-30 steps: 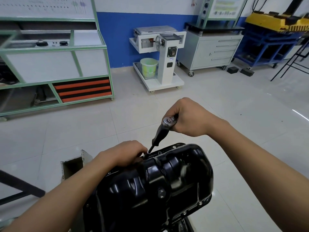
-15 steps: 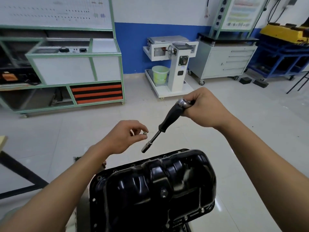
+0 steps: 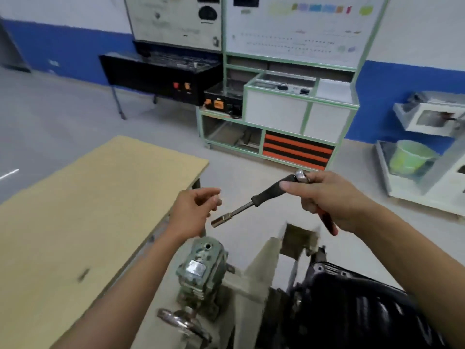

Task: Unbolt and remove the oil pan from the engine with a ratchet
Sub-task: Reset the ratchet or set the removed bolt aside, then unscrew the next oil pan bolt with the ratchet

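Against the frame half a second earlier the view has swung leftward; the oil pan (image 3: 347,303), then filling the lower centre, now sits cropped in the lower right corner, glossy black, its bolted flange facing up; a wooden table (image 3: 88,210), barely seen before, now fills the left of the frame; the green-framed bench (image 3: 304,114) has shifted from upper left to upper centre, and the green bucket (image 3: 412,157) from centre to the right edge.

The left hand (image 3: 193,212), at centre, pinches a small pale bolt (image 3: 216,198) between thumb and forefinger, as it did earlier, though blur hides its shape; the other fingers curl loosely.

The right hand (image 3: 332,197), right of centre, grips the ratchet (image 3: 269,192) near its head, thumb lying along the black grip; the shaft and socket slant down-left towards the left hand without touching it; a red handle end shows beneath the palm; the tool is well apart from the pan.

Below the left wrist stand a grey gearbox (image 3: 198,268) and its handwheel (image 3: 181,321).

Counted: two hands; one ratchet; one pan; one bolt; one table; one bucket.
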{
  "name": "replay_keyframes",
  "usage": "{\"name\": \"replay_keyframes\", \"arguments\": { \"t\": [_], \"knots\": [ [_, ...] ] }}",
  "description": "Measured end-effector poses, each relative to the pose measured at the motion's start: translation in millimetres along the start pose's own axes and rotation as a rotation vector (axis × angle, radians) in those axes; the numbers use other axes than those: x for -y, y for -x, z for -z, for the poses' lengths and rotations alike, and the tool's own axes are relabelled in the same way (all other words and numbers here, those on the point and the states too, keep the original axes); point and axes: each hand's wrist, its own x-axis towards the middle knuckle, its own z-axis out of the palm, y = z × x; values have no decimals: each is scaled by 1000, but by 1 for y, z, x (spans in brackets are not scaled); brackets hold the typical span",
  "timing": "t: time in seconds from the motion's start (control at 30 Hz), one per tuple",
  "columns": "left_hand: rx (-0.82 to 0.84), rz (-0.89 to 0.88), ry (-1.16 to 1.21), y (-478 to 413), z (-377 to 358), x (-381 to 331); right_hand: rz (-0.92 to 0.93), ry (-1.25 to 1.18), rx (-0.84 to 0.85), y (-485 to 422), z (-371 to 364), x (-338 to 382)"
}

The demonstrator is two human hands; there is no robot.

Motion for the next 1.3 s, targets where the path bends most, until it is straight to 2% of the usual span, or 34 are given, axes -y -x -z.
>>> {"name": "replay_keyframes", "arguments": {
  "t": [0.13, 0.33, 0.47, 0.57, 0.7, 0.8, 0.93, 1.07, 1.3],
  "knots": [
    [-196, 171, -183, 8, 107, 69, 49, -23, 18, -49, -107, 9],
    [-437, 366, -258, 49, 218, 160, 23, -10, 219, -113, -264, -10],
    [-507, 467, -314, 72, 255, 213, -42, -14, 307, -137, -335, -38],
    [-461, 549, -444, 80, 266, 254, -97, 20, 349, -147, -367, -58],
    [-308, 640, -681, 75, 264, 294, -155, 71, 391, -158, -386, -79],
    [-250, 676, -761, 72, 260, 311, -156, 124, 389, -165, -385, -85],
    [-239, 687, -765, 72, 262, 325, -181, 110, 358, -171, -373, -87],
    [-258, 648, -664, 70, 267, 329, -166, 105, 352, -170, -354, -81],
    [-319, 694, -644, 72, 273, 305, -85, 119, 322, -150, -300, -47]
  ]
}}
